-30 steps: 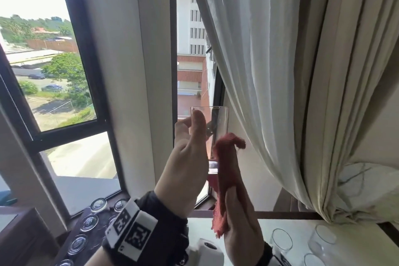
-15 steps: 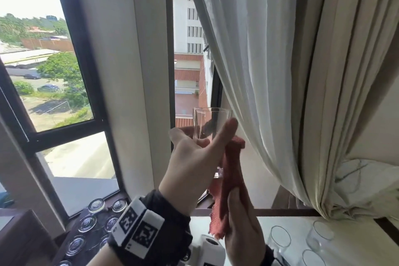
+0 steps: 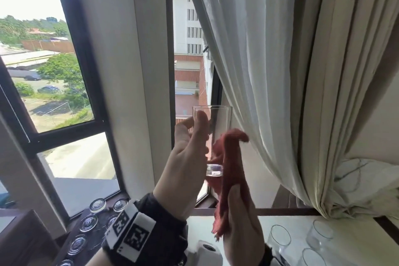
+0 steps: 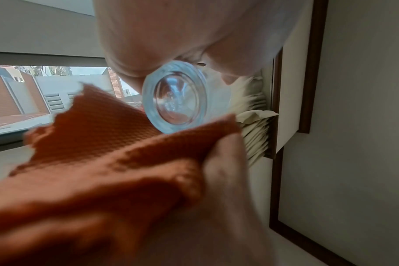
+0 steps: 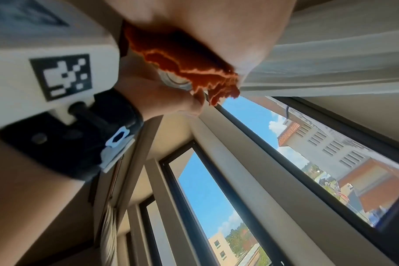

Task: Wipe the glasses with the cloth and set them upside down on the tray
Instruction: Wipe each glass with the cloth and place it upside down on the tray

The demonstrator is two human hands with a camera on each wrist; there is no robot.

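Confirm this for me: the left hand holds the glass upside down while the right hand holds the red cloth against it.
Wrong on one count: the glass is upright, rim up and thick base down, as the head view shows. The left hand does hold it, and the right hand holds the red cloth against it.

Your raised glass point(image 3: 212, 136) sits just beside the curtain point(image 3: 269, 71) on its right and the window post point(image 3: 133, 93) on its left. Below, upright glasses point(image 3: 280, 237) crowd the counter's point(image 3: 354, 227) right end; upturned glasses point(image 3: 88, 222) fill the tray point(image 3: 71, 233) at the left edge.
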